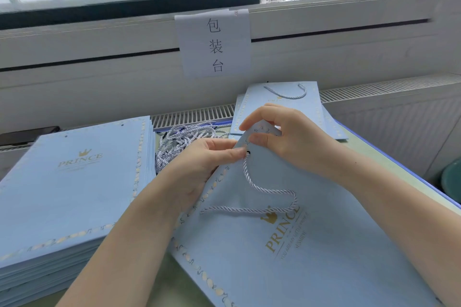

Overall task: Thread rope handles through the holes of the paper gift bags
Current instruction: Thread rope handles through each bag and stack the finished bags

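A flat light-blue paper gift bag (311, 244) with gold "PRINCE" print lies tilted in front of me. A white twisted rope handle (262, 189) runs out of a hole near the bag's top corner and snakes loosely across its face. My left hand (199, 167) grips the bag's upper edge, thumb and fingertips pinching right at the hole where the rope enters. My right hand (282, 134) pinches the same corner of the bag from the other side, just above the hole.
A thick stack of flat blue bags (69, 189) sits at the left. A pile of loose white ropes (184, 139) lies behind my left hand. Bags with handles fitted (284, 99) lie at the back by the radiator grille. A paper sign (214, 45) hangs below the window.
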